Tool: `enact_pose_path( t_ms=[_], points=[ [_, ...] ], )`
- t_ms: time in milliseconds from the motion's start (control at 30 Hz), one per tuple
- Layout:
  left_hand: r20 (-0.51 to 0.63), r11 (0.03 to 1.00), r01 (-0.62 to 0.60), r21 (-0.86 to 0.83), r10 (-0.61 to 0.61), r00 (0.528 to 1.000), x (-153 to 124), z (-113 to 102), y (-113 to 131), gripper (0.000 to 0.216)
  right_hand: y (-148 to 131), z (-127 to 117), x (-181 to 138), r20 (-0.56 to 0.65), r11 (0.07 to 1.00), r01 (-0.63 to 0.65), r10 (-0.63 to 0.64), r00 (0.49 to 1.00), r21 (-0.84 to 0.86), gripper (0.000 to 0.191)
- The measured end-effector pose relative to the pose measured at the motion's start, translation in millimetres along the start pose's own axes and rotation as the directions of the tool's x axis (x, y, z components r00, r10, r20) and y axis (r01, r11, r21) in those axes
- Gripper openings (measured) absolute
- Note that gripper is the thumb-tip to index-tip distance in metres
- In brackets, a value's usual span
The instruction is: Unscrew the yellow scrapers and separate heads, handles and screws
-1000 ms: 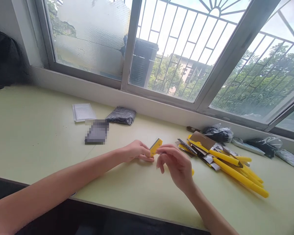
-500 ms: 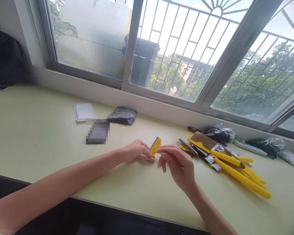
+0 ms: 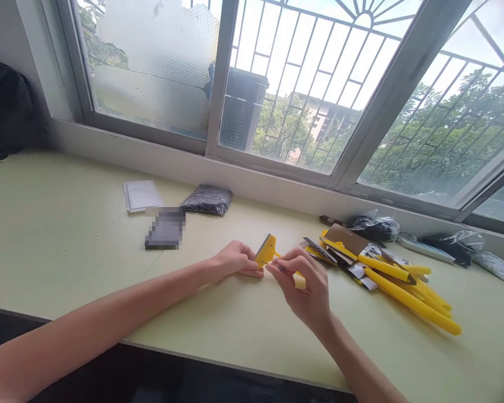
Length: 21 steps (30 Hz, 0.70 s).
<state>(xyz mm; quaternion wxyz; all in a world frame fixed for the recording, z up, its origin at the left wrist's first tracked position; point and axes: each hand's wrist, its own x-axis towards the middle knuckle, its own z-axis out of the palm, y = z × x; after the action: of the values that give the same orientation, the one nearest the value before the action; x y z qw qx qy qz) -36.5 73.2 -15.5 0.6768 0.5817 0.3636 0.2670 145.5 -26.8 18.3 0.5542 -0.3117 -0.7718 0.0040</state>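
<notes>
My left hand [image 3: 234,261] rests on the pale green table [image 3: 67,246] with its fingers pinched on the head of a yellow scraper [image 3: 266,250]. The scraper's metal blade edge points up and away from me. My right hand [image 3: 306,286] is closed around the scraper's yellow handle, whose end shows between the fingers. A thin dark piece sits at my right fingertips; I cannot make out what it is.
To the right lies a pile of yellow scrapers [image 3: 407,291] with dark wrappers and a brown card [image 3: 346,238]. Black plastic bags [image 3: 373,226] sit by the sill. A blurred dark box [image 3: 165,228], a white packet [image 3: 141,194] and a black pouch [image 3: 207,200] lie at centre left.
My right hand has turned and closed further on the handle, whose end now shows. The scraper head has tipped slightly. My left hand stays put.
</notes>
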Motion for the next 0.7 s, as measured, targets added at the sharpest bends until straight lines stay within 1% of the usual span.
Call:
enact_pose_path(
  t_ms=[67,133,200,267,333,467,567,700],
  points=[
    [-0.016,1.0,-0.014,0.014,0.014,1.0,-1,1,1,0.025,-1,2,-2,-0.01,0.998,0.043,-0.044,0.999,-0.052,0.018],
    [-0.03,0.999,-0.025,0.027,0.026,0.999,-2,1,1,0.023,-1,3,-3,-0.017,0.984,0.11,-0.114,0.993,-0.141,0.02],
    [-0.036,0.999,-0.035,0.036,0.036,0.999,-4,1,2,0.022,-1,3,-4,-0.012,0.953,0.178,-0.186,0.982,-0.246,0.023],
    [-0.037,0.998,-0.043,0.038,0.044,0.998,-5,3,4,0.025,-1,2,-4,0.015,0.914,0.22,-0.229,0.973,-0.342,0.026],
    [-0.032,0.998,-0.049,0.028,0.05,0.998,-7,5,5,0.031,-1,-2,-3,0.055,0.86,0.247,-0.249,0.967,-0.447,0.029],
    [-0.031,0.998,-0.058,-0.008,0.057,0.998,-8,9,7,0.043,0,-13,1,0.125,0.709,0.301,-0.29,0.949,-0.638,0.037],
    [-0.034,0.997,-0.07,-0.025,0.069,0.997,-5,7,6,0.047,4,-23,2,0.154,0.634,0.327,-0.314,0.937,-0.701,0.042],
    [-0.039,0.994,-0.1,-0.033,0.098,0.994,-4,2,7,0.05,14,-28,0,0.237,0.568,0.419,-0.368,0.899,-0.709,0.048]
  ],
)
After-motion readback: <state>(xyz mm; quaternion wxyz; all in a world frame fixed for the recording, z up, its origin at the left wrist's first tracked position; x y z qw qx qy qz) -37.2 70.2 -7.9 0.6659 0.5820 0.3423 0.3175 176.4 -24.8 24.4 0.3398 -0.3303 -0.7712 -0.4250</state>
